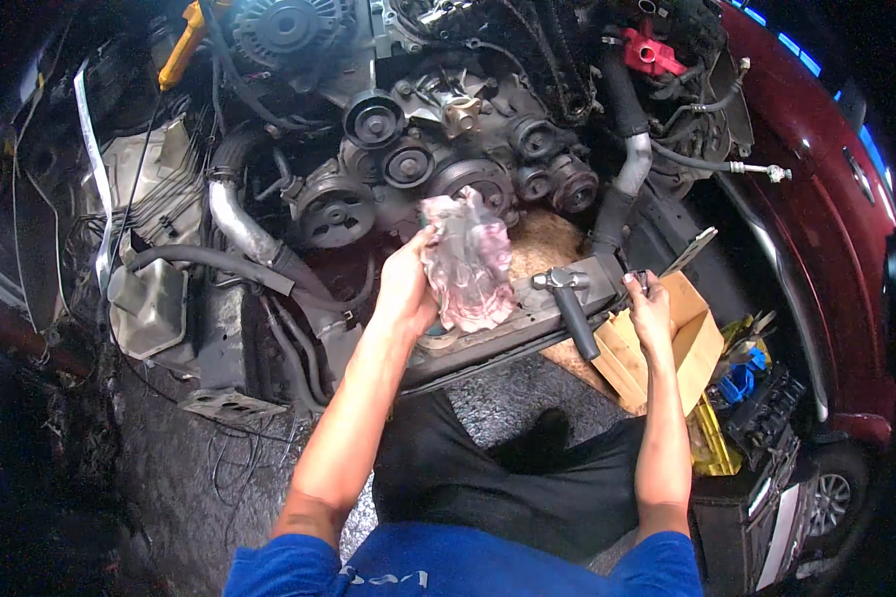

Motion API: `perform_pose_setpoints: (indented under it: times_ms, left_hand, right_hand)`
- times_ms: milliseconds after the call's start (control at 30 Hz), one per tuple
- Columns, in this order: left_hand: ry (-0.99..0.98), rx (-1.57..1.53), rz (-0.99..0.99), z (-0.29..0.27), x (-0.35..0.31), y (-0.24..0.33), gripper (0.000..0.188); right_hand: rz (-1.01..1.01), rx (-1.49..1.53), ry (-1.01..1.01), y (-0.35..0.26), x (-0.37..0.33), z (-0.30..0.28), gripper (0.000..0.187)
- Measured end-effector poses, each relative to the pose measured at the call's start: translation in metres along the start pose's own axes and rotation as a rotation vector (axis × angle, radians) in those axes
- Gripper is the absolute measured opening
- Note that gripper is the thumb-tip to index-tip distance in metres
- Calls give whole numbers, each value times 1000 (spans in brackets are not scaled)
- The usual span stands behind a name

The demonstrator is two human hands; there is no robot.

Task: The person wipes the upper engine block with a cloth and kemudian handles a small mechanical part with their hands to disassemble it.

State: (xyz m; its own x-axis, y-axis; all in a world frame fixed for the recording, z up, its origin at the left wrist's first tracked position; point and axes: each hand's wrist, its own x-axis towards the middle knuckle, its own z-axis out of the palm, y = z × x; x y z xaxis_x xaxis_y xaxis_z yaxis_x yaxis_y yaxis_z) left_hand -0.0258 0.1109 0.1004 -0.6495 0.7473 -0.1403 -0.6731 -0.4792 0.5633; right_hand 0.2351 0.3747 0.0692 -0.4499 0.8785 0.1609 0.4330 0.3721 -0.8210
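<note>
A crumpled pink rag (pixel 468 261), stained grey with grime, hangs from my left hand (pixel 406 284) in front of the engine's pulleys. The fingers of that hand are closed on the rag's left edge. My right hand (pixel 651 310) is raised above an open cardboard box (pixel 704 343), with thumb and fingers pinched together. A small dark thing shows at its fingertips, too small to name. Between my hands, a hammer (pixel 572 316) with a metal head and dark handle lies on the car's front crossmember (pixel 448 356).
The exposed engine has several pulleys (pixel 408 164) and black hoses (pixel 239 267) around it. A white plastic reservoir (pixel 149 308) stands left. To the right are a yellow tray (pixel 709 438), a blue object (pixel 744 375) and a dark red fender (pixel 816 149).
</note>
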Motion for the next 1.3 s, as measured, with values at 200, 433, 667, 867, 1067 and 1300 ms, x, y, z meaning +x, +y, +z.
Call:
perform_pose_setpoints:
  times_ms: [200,433,667,867,1067,1300]
  left_hand:
    - [114,482,939,50,-30,21,55]
    - [319,1419,1454,104,65,45,61]
    - [316,2117,1487,96,148,59,31]
    - [226,2172,1455,76,150,69,23]
    - [252,1908,1477,85,147,63,26]
    - [410,1736,1223,86,121,59,31]
  right_hand:
    - [57,6,-24,0,0,0,34]
    - [-39,74,-32,6,4,9,38]
    - [-126,187,-55,-3,-4,5,27]
    - [29,320,-146,-21,-13,-7,24]
    - [18,317,-154,-31,-5,-2,24]
    - [63,574,-248,-36,-2,7,22]
